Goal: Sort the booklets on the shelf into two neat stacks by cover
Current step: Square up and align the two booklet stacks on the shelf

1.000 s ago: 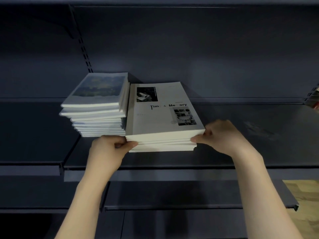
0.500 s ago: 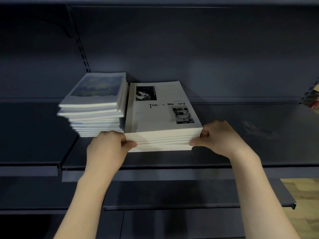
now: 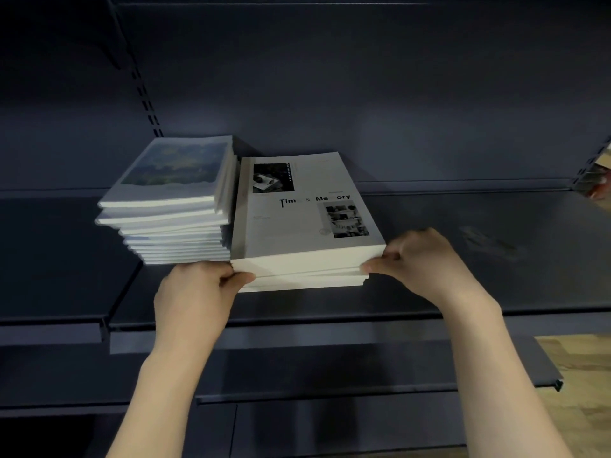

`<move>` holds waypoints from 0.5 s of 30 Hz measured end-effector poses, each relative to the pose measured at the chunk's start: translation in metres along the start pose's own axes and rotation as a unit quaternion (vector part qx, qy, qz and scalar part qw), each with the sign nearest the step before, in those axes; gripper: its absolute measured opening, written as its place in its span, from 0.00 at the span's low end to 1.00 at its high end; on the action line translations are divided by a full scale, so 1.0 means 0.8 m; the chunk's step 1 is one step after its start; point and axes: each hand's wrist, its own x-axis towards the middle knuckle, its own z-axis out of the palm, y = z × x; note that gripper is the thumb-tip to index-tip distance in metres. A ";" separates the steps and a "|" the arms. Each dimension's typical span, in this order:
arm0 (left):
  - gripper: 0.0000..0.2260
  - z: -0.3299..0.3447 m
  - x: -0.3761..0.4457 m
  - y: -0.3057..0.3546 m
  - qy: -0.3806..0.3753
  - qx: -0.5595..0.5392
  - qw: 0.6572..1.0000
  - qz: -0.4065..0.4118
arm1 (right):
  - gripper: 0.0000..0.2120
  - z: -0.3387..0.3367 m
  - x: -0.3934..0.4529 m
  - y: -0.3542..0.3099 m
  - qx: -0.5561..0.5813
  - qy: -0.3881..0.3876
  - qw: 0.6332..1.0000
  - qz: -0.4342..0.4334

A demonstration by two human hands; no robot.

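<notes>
Two piles sit on the shelf (image 3: pixel 463 252). The white pile (image 3: pixel 304 233) touches the right side of the painted-cover pile (image 3: pixel 175 200). Your left hand (image 3: pixel 195 292) and right hand (image 3: pixel 420 259) pinch its front corners, fingers curled on the edges. A moment ago its lower booklets stuck out more; now they line up better. The sorting looks nearly finished, but the painted-cover pile is crooked.
</notes>
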 end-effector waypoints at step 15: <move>0.13 0.006 -0.003 0.008 -0.016 -0.005 0.999 -0.040 | 0.14 0.008 -0.002 0.002 -0.011 -0.027 1.000 -0.002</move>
